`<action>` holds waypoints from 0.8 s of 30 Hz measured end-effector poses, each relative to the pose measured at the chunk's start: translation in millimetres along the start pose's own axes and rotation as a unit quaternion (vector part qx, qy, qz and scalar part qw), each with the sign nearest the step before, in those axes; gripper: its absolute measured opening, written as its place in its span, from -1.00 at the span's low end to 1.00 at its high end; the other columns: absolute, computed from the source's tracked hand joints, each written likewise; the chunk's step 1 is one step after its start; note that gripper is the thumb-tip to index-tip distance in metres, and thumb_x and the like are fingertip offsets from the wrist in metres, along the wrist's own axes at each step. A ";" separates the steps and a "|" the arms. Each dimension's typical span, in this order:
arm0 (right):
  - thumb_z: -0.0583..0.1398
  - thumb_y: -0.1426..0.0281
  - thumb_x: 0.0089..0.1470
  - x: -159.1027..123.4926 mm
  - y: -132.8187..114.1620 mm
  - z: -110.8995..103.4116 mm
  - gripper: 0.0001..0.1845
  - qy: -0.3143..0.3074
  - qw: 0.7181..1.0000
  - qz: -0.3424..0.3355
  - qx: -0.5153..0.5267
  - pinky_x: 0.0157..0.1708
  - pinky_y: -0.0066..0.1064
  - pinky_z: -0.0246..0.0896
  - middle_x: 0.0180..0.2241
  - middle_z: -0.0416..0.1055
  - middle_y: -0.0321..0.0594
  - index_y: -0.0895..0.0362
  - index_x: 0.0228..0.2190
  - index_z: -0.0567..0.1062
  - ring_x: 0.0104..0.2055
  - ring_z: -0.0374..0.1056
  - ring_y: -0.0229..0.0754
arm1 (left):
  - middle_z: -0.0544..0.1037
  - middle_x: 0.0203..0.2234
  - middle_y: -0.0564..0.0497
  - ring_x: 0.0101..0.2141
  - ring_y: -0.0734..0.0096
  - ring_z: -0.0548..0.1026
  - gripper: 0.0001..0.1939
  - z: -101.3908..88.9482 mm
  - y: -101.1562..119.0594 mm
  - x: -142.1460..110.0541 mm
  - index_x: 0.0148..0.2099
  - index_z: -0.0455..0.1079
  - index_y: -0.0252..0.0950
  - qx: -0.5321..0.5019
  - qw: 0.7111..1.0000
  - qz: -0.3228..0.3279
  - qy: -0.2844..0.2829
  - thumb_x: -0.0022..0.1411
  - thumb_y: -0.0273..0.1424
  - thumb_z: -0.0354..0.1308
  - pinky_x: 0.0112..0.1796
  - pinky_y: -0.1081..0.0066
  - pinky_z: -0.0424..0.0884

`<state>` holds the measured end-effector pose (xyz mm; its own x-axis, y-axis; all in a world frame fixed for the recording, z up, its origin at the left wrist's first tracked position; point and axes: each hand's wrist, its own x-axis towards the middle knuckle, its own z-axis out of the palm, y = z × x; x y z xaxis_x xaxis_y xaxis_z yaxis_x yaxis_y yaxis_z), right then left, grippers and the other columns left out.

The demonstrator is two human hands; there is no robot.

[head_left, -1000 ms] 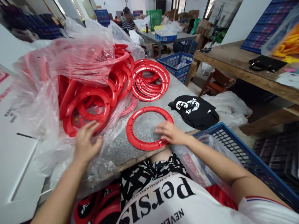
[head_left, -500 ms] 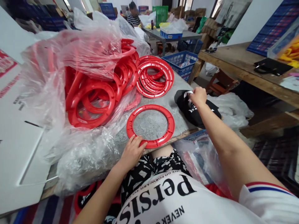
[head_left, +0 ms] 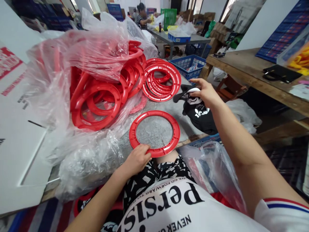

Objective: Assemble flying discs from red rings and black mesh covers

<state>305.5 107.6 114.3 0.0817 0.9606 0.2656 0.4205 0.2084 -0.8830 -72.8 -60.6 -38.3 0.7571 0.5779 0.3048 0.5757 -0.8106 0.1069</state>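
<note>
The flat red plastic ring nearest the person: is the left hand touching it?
Touching: the head view shows the left hand closed on the near edge of the red ring.

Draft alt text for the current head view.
A person's left hand is on the near edge of a flat red ring on a gray table, while their right hand touches a pile of black pieces with white print. Beyond lie more red rings, some under clear plastic.
</note>
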 end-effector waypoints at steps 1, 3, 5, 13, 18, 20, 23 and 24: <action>0.33 0.48 -0.21 -9.4 -12.6 5.1 -0.29 -0.050 0.998 -0.011 0.040 -0.25 -0.29 0.38 -0.33 0.48 -0.32 0.07 0.06 0.43 -0.29 0.42 -0.15 | 0.51 -0.13 -0.20 -0.15 0.17 0.49 -0.80 -2.5 0.0 -1.3 -0.26 0.51 -0.30 -0.025 1.000 -0.012 -0.013 0.35 -0.33 0.12 -0.08 0.11 0.52; 0.36 0.46 -0.22 -30.0 -35.9 16.3 -0.29 -0.126 0.987 -0.021 0.099 -0.27 -0.31 0.40 -0.29 0.50 -0.31 0.06 0.06 0.46 -0.28 0.43 -0.16 | 0.51 -0.11 -0.18 -0.11 0.15 0.50 -0.73 -8.6 -1.9 -1.8 -0.12 0.52 -0.28 -0.101 0.993 -0.057 -0.012 0.32 -0.19 0.17 -0.05 0.11 0.50; 0.39 0.45 -0.23 -50.0 -53.4 29.1 -0.30 -0.181 0.974 -0.014 0.137 -0.27 -0.33 0.40 -0.26 0.52 -0.30 0.06 0.04 0.49 -0.27 0.44 -0.17 | 0.48 0.02 -0.18 0.04 0.10 0.46 -0.55 -15.4 -5.0 3.2 0.08 0.46 -0.26 -0.189 0.971 -0.142 0.039 0.31 -0.07 0.15 0.08 0.06 0.44; 0.40 0.47 -0.23 -94.3 -62.1 86.3 -0.37 -0.261 0.936 0.074 0.226 -0.28 -0.37 0.36 -0.25 0.56 -0.27 0.11 -0.02 0.53 -0.32 0.43 -0.23 | 0.26 0.33 -0.24 0.35 -0.10 0.17 0.02 -39.1 14.2 58.0 0.32 0.28 -0.27 -0.559 0.785 -0.239 0.120 -0.02 0.26 0.25 0.35 0.03 0.04; 0.38 0.45 -0.21 -111.7 -53.5 103.8 -0.44 -0.242 0.942 0.087 0.216 -0.24 -0.39 0.33 -0.20 0.55 -0.25 0.13 -0.07 0.54 -0.29 0.42 -0.25 | 0.53 0.04 -0.12 0.07 0.09 0.46 -0.27 -41.4 34.7 76.0 0.11 0.43 -0.30 -0.635 0.680 -0.314 0.189 -0.06 -0.10 0.49 0.15 0.18 0.32; 0.38 0.43 -0.16 -118.8 -50.9 100.8 -0.45 -0.244 0.949 0.077 0.185 -0.24 -0.39 0.33 -0.18 0.54 -0.24 0.12 -0.05 0.54 -0.28 0.41 -0.24 | 0.59 -0.22 0.00 -0.18 0.30 0.53 -0.48 -44.6 37.9 75.8 -0.10 0.45 -0.31 -0.679 0.592 -0.374 0.220 -0.08 -0.24 0.48 -0.04 0.30 0.42; 0.42 0.33 -0.11 -127.4 -46.3 85.3 -0.37 -0.355 0.929 0.020 0.103 -0.17 -0.32 0.37 -0.13 0.53 -0.21 0.08 0.05 0.51 -0.22 0.43 -0.17 | 0.50 -0.46 0.16 -0.42 0.52 0.46 -0.61 -56.9 42.5 66.9 -0.29 0.35 -0.29 -0.726 0.491 -0.409 0.254 -0.14 -0.36 0.46 -0.29 0.46 0.41; 0.43 0.27 -0.10 -129.9 -44.2 79.8 -0.35 -0.394 0.916 -0.007 0.076 -0.11 -0.28 0.37 -0.09 0.52 -0.18 0.07 0.07 0.51 -0.16 0.43 -0.13 | 0.47 -0.50 0.18 -0.47 0.55 0.43 -0.61 -62.2 44.7 62.7 -0.31 0.32 -0.28 -0.736 0.476 -0.412 0.251 -0.16 -0.40 0.45 -0.35 0.50 0.38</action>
<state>204.3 -11.7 88.0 -0.6256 0.7795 -0.0328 0.2818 0.1865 -0.9412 -18.8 -66.6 44.5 0.0802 0.9607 -0.2657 -0.5051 0.2690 0.8201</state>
